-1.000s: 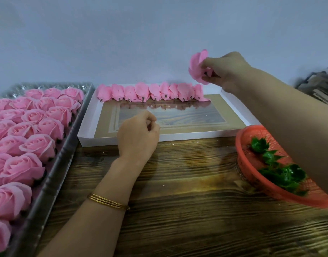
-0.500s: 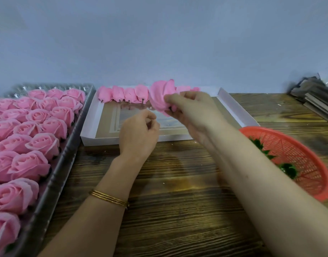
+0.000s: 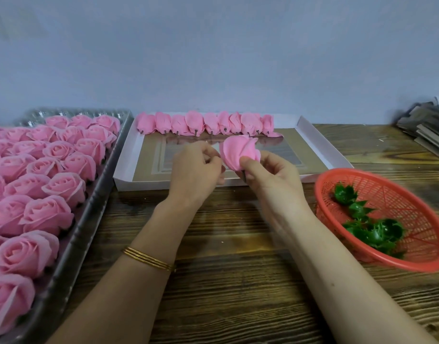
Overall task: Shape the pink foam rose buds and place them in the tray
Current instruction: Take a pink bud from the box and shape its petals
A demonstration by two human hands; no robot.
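Right grip is on the pink foam rose bud, thumb and fingers pinched round its base, and the dark stem stub pokes out just below the thumb. The bud is up off the surface, held over the near half of the white box, with its petals pointing toward the far edge.

Left grip sits right alongside. Its fingers are curled in and the tips are at the bud's left petal edge. Whether they actually nip the petal, I cannot tell. There are gold bangles on that wrist.

Beyond the two grips, a row of closed buds lines the far wall of the white box, side by side, stems toward the near edge. The box itself lies at the middle of the surface's far edge.

Along the left edge runs the tray, packed with opened pink roses in close rows, faces up.

Over at the right edge is a red mesh basket, a little blurred, with green leafy calyx pieces lying in its bottom. In the far right corner is a stack of grey sheets, partly cut off by the frame.
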